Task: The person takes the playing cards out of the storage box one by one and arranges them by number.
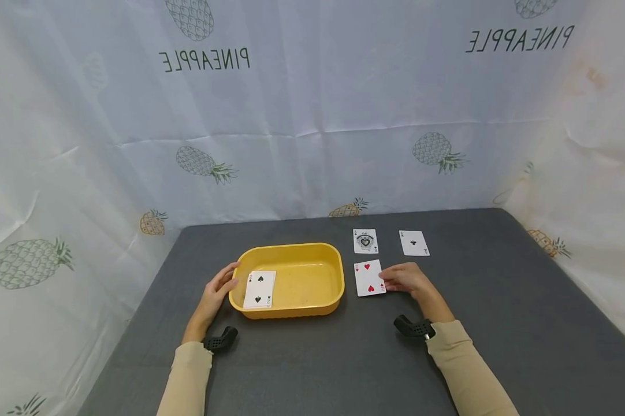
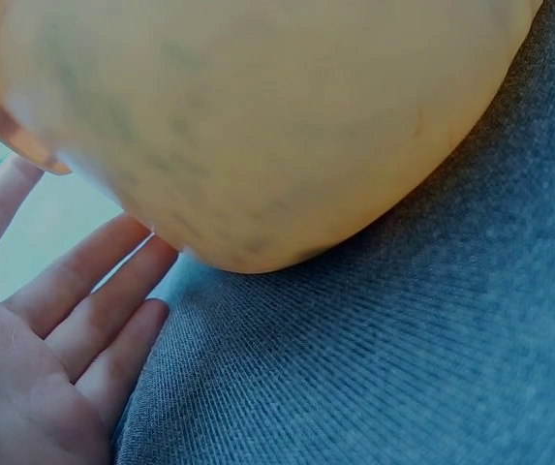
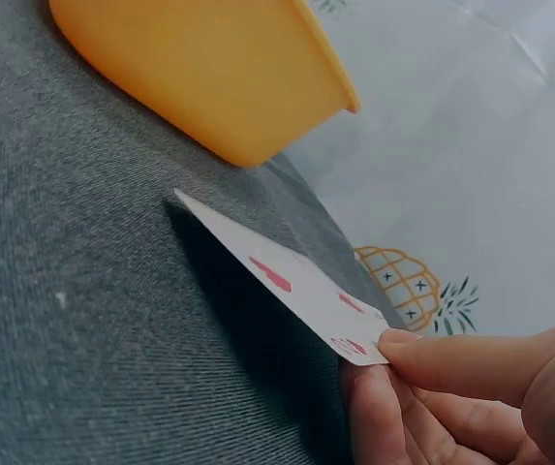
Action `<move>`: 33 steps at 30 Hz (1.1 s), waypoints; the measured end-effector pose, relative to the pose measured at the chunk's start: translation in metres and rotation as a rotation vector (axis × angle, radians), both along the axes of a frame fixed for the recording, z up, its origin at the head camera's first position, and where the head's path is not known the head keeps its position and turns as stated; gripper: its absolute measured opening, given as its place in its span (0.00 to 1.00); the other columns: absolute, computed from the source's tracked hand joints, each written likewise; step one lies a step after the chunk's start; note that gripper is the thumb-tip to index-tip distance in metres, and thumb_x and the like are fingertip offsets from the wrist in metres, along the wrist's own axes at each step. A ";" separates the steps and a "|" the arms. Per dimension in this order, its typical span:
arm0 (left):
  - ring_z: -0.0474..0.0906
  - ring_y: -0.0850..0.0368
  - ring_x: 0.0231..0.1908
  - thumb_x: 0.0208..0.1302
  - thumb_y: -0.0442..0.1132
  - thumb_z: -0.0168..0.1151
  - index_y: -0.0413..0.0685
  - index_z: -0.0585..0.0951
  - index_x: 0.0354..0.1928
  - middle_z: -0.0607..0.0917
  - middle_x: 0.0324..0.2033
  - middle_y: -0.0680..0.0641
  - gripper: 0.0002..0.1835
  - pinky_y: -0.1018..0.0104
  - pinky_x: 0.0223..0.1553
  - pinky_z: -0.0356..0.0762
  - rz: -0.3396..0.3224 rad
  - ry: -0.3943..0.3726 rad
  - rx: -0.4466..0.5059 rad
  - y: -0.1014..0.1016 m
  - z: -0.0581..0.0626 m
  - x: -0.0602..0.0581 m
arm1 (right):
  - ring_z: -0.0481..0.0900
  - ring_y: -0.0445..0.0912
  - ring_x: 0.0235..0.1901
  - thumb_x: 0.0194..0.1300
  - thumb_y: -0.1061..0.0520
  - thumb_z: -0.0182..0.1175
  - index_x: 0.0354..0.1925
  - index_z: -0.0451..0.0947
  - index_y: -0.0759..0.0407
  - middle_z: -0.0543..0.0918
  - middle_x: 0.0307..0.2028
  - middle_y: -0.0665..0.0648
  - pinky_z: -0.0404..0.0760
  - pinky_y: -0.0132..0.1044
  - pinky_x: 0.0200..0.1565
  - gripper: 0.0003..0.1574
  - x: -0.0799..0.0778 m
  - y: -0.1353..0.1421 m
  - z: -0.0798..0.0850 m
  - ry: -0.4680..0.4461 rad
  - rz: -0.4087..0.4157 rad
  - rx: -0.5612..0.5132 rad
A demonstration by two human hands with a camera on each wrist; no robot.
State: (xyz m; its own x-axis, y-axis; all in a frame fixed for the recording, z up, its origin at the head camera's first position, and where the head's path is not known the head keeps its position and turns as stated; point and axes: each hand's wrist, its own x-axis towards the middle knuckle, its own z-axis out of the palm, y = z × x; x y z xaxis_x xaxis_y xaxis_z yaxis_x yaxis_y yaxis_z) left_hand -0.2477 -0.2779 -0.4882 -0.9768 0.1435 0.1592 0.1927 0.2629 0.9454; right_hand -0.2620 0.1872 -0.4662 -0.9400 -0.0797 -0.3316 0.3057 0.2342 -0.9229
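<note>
My right hand (image 1: 408, 278) pinches the two of hearts (image 1: 368, 278) by its right edge, thumb on top and fingers beneath. In the right wrist view the playing card (image 3: 301, 291) slants up off the cloth, its shadow below. At the left end of the yellow basin (image 1: 297, 312), my left hand (image 1: 217, 294) touches the rim and side. From the left wrist, that hand's fingers (image 2: 103, 315) look straight and spread against the basin's outer wall. Inside the basin, toward its left, lies a two of spades (image 1: 259, 289), apparently on top of other cards.
Behind the two of hearts lie an ace of spades (image 1: 365, 241) and, to its right, an ace of clubs (image 1: 413, 243), both face up. A dark grey cloth (image 1: 312, 370) covers the table. White curtains with pineapple prints (image 1: 312, 104) hang behind and at both sides.
</note>
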 end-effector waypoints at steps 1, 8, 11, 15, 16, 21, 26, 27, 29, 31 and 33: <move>0.71 0.83 0.53 0.72 0.40 0.52 0.40 0.64 0.69 0.75 0.59 0.54 0.27 0.87 0.51 0.69 0.000 -0.001 0.000 0.000 0.000 0.000 | 0.77 0.34 0.21 0.62 0.63 0.61 0.50 0.75 0.81 0.79 0.20 0.44 0.80 0.24 0.28 0.22 0.000 0.000 -0.001 0.008 0.004 0.004; 0.72 0.83 0.52 0.73 0.40 0.51 0.40 0.64 0.70 0.71 0.64 0.33 0.27 0.86 0.50 0.70 -0.002 -0.011 0.001 0.001 -0.001 0.000 | 0.77 0.33 0.18 0.61 0.66 0.61 0.47 0.76 0.83 0.80 0.18 0.44 0.80 0.25 0.25 0.21 0.001 -0.003 -0.001 0.045 -0.036 0.031; 0.72 0.82 0.53 0.73 0.40 0.51 0.40 0.63 0.70 0.69 0.65 0.30 0.27 0.86 0.50 0.70 -0.002 -0.015 0.005 0.001 0.000 0.000 | 0.77 0.33 0.17 0.60 0.67 0.62 0.46 0.77 0.84 0.80 0.16 0.45 0.80 0.25 0.24 0.20 0.003 -0.006 0.001 0.058 -0.063 0.039; 0.71 0.82 0.53 0.72 0.40 0.51 0.40 0.64 0.70 0.69 0.65 0.31 0.27 0.87 0.51 0.69 0.004 -0.020 0.005 0.001 0.000 0.000 | 0.76 0.33 0.15 0.58 0.67 0.63 0.44 0.77 0.84 0.79 0.14 0.45 0.79 0.25 0.22 0.19 0.004 -0.010 0.003 0.060 -0.104 0.091; 0.71 0.82 0.53 0.72 0.40 0.51 0.40 0.64 0.70 0.69 0.65 0.31 0.27 0.87 0.51 0.69 0.006 -0.021 0.005 0.001 0.000 -0.001 | 0.76 0.33 0.15 0.58 0.67 0.63 0.44 0.78 0.83 0.79 0.14 0.45 0.79 0.25 0.22 0.19 0.003 -0.010 0.002 0.060 -0.114 0.109; 0.71 0.83 0.53 0.73 0.40 0.51 0.40 0.64 0.70 0.68 0.65 0.29 0.26 0.87 0.51 0.69 0.010 -0.026 0.000 0.001 0.000 0.000 | 0.74 0.31 0.11 0.56 0.65 0.66 0.41 0.80 0.80 0.77 0.10 0.44 0.77 0.24 0.19 0.18 0.003 -0.011 0.003 0.063 -0.151 0.202; 0.71 0.83 0.52 0.73 0.40 0.50 0.40 0.63 0.70 0.68 0.65 0.28 0.26 0.88 0.50 0.69 0.007 -0.028 -0.008 0.001 0.000 0.000 | 0.73 0.31 0.09 0.55 0.64 0.68 0.38 0.82 0.78 0.76 0.09 0.44 0.76 0.25 0.18 0.16 0.003 -0.011 0.003 0.072 -0.168 0.256; 0.71 0.83 0.52 0.73 0.40 0.50 0.40 0.63 0.70 0.68 0.65 0.28 0.26 0.88 0.50 0.69 0.005 -0.024 -0.007 0.001 0.000 0.000 | 0.73 0.31 0.09 0.55 0.63 0.68 0.37 0.83 0.77 0.76 0.09 0.44 0.76 0.25 0.18 0.15 0.003 -0.011 0.003 0.073 -0.170 0.267; 0.72 0.82 0.53 0.73 0.39 0.51 0.39 0.64 0.69 0.68 0.65 0.27 0.26 0.87 0.50 0.69 0.004 -0.014 -0.002 0.001 0.000 0.000 | 0.73 0.31 0.09 0.54 0.62 0.68 0.35 0.83 0.76 0.76 0.08 0.44 0.76 0.25 0.18 0.14 0.003 -0.011 0.003 0.075 -0.167 0.289; 0.72 0.81 0.53 0.73 0.39 0.51 0.39 0.64 0.69 0.68 0.65 0.27 0.26 0.87 0.51 0.69 0.000 -0.004 0.001 0.001 0.000 0.000 | 0.73 0.31 0.09 0.55 0.62 0.68 0.34 0.84 0.75 0.76 0.08 0.44 0.76 0.25 0.18 0.14 0.002 -0.010 0.004 0.075 -0.157 0.303; 0.72 0.80 0.54 0.72 0.39 0.51 0.39 0.64 0.69 0.69 0.65 0.27 0.26 0.87 0.51 0.69 0.001 0.002 0.002 0.001 -0.001 0.000 | 0.73 0.31 0.10 0.55 0.61 0.68 0.34 0.84 0.75 0.76 0.09 0.44 0.76 0.25 0.19 0.14 0.002 -0.010 0.006 0.067 -0.149 0.294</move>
